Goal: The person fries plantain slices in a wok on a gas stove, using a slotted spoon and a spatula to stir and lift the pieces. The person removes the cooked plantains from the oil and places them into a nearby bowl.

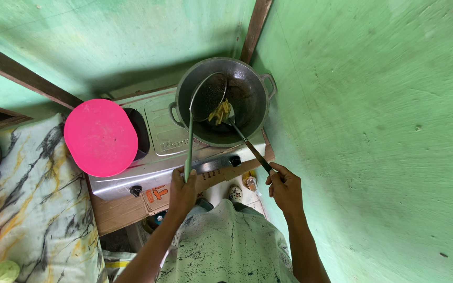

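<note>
Left hand (182, 184) is clamped on the green handle of a wire skimmer (208, 97), its ring held over the dark wok (221, 102); right hand (284, 184) grips a spatula (243, 137), its blade lifting fried sticks (220, 111) w/ the skimmer alongside, prob. to catch & drain. Wok sits on the stove's (158, 152) right burner, near the green wall; pink lid (100, 137) covers the left one, so open room is mostly above the wok.

At the bottom centre, a pale shirt (226, 246) with dark speckled streaks; both forearms bare, no rings or watch.
</note>
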